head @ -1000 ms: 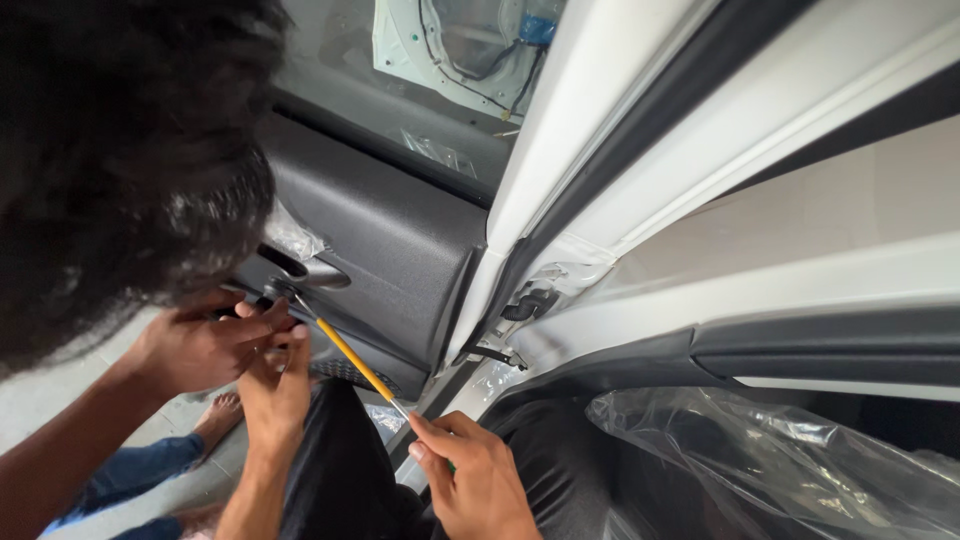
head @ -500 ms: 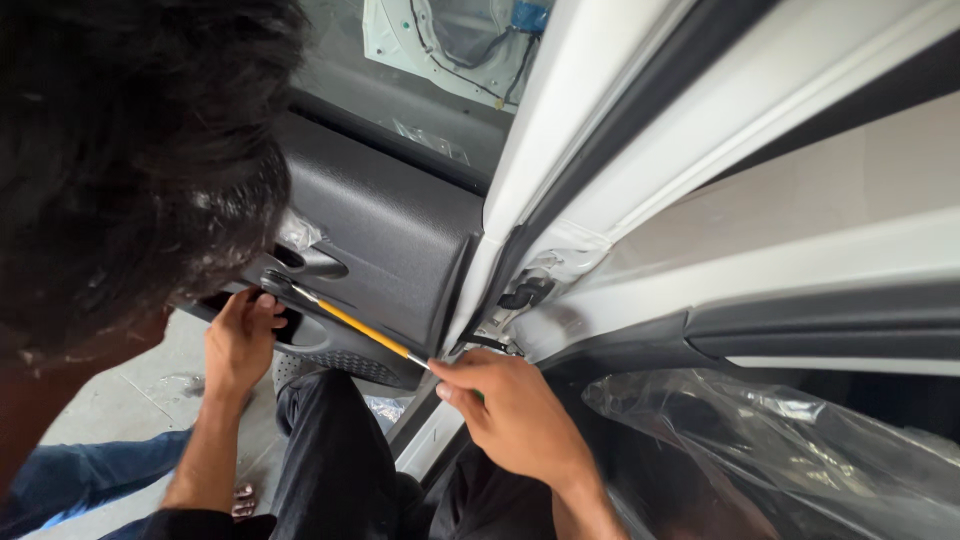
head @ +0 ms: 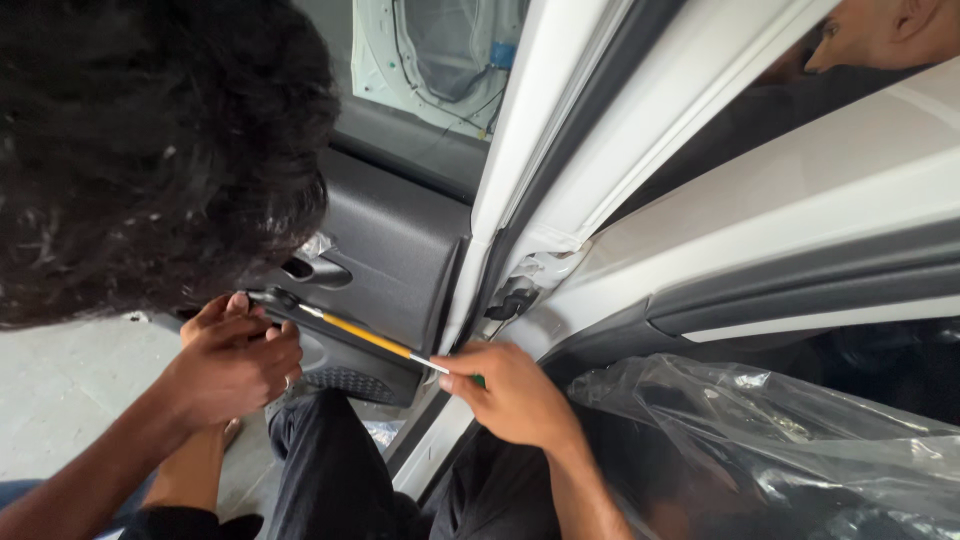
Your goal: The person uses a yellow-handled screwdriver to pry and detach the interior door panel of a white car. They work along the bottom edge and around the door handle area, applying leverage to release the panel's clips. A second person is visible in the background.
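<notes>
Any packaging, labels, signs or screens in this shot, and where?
Clear plastic sheet: lower right, crinkled, see-through, draped over a dark seat.
Clear plastic scrap: crumpled, by the grey door panel.
No labels, signs or screens show.

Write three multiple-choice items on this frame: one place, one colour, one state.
1. Where does the far tip of the long tool sit?
A. On the plastic sheet
B. At the dark door panel, by the left hand
C. On the floor

2. What colour is the middle of the tool's shaft?
A. Red
B. Blue
C. Yellow

3. How is the right hand?
A. Closed around the tool's near end
B. Open and empty
C. Flat on the plastic sheet

Key: B, since the long tool runs up to the dark door panel beside the left hand. C, since its shaft shows yellow. A, since the right hand has its fingers wrapped around the tool's end.
</notes>
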